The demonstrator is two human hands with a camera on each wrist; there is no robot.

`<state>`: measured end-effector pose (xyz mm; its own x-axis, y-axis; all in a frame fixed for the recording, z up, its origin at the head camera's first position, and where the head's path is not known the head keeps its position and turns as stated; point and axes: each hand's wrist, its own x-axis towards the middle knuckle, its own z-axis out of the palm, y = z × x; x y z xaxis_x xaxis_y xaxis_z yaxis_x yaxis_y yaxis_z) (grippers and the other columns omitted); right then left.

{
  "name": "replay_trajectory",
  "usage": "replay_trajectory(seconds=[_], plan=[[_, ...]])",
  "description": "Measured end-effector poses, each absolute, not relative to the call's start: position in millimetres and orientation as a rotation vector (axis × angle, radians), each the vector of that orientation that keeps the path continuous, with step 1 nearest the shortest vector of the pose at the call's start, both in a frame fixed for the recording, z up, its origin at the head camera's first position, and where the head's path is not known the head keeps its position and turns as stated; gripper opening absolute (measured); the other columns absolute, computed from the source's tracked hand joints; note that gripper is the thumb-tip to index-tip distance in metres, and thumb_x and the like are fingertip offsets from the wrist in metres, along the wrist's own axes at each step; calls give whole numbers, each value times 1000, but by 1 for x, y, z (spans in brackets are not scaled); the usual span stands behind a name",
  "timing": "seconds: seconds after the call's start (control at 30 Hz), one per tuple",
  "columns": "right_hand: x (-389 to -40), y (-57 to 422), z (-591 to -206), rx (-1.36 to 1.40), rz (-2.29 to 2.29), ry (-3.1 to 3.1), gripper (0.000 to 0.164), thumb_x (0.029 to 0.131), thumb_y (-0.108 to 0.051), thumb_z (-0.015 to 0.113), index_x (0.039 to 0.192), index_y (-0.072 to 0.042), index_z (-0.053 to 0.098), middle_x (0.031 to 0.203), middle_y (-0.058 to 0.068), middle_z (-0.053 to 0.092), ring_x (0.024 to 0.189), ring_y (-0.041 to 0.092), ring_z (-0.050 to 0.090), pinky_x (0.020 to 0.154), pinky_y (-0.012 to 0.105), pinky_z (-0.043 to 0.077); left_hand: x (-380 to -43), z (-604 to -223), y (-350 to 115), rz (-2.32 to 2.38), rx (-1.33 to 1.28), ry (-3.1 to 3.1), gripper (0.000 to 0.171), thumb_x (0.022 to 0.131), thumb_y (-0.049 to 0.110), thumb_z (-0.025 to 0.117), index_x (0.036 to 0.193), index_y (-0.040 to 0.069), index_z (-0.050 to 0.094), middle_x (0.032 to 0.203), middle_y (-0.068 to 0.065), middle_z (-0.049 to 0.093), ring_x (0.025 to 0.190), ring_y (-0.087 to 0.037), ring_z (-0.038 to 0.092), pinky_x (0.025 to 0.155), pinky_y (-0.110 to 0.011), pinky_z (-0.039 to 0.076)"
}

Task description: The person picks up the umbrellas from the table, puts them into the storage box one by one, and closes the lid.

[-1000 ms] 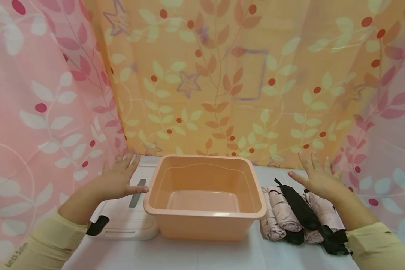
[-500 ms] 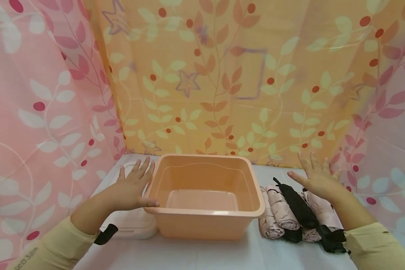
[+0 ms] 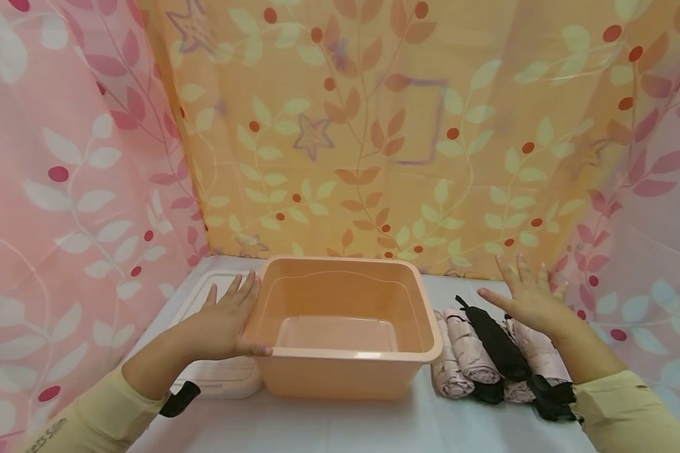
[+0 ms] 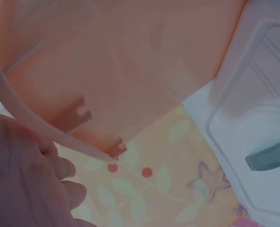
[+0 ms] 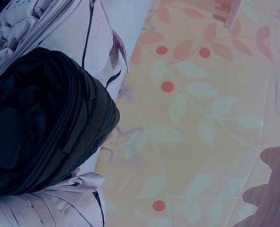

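A peach plastic tub (image 3: 340, 377) stands mid-table with its inside bare. My left hand (image 3: 221, 327) lies at its left rim, fingers straight and thumb over the front corner; in the left wrist view the fingers (image 4: 74, 194) show beside the rim (image 4: 50, 135). My right hand (image 3: 535, 302) is spread in the air, holding nothing. Below and beside it lie rolled fabric bundles, several pale pink (image 3: 475, 352) and a black one (image 3: 498, 343) on top. The black roll (image 5: 50, 123) also fills much of the right wrist view.
A white lid (image 3: 221, 377) lies left of the tub, partly behind my left hand; its grey handle (image 4: 270, 156) shows in the left wrist view. White cloth covers the table (image 3: 362, 428). Yellow (image 3: 373, 126) and pink (image 3: 79, 220) leafy curtains enclose the back and sides.
My left hand has moved right and down from over the lid to the tub's left rim. The right hand stays spread in about the same place. Tub and rolls have not visibly moved.
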<state>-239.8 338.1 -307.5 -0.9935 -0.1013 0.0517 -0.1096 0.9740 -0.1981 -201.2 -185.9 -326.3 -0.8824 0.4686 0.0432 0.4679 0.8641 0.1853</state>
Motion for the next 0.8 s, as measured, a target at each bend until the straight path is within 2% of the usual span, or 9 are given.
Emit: replay_trajectory(seconds=[0.23,0.5,0.8], plan=[[-241,337,-309,178,333,-3081,92,85,-67,37,146,-18,-12,144,29,-19,119,60,-23,75,77,-20,-198,-331,-187,275,700,3014,126,63,83,46,144,-6,7,150,-24,2,136,-42,1,98,-68,-1],[-238,338,-310,163,376,-3092,91,86,-66,37,146,-18,-13,144,31,-18,119,60,-24,75,77,-20,-199,-333,-185,358,677,2951,127,64,80,50,144,-6,1,151,-22,-1,137,-40,0,97,-69,0],[-239,343,-310,148,393,-3093,91,87,-66,36,146,-15,-12,143,30,-21,120,57,-27,76,78,-18,-200,-329,-184,394,681,2937,126,65,77,55,143,-9,5,150,-25,2,136,-42,1,97,-70,0]])
